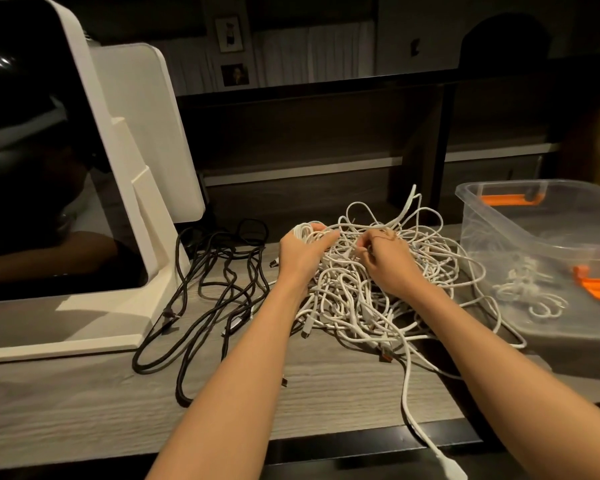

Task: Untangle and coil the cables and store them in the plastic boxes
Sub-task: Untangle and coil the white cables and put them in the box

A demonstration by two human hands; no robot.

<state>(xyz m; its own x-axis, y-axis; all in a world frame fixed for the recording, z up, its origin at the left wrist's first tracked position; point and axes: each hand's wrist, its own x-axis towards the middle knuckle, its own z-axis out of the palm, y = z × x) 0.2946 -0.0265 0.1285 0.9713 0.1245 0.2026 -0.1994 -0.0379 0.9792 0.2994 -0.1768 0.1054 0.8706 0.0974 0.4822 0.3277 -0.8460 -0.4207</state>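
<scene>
Premises are presenting as a dim home workroom: grey wood-grain tabletop (326, 393), white enclosed machine with dark glass door (84, 168), framed pictures (234, 74) hanging beside pale curtains (323, 50).

No text, label, brand, number or sign can be read anywhere in view; the small framed pictures on the far wall are too dim to make out.

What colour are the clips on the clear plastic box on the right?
Orange. The clips on the clear plastic box show best in the head view.
</scene>
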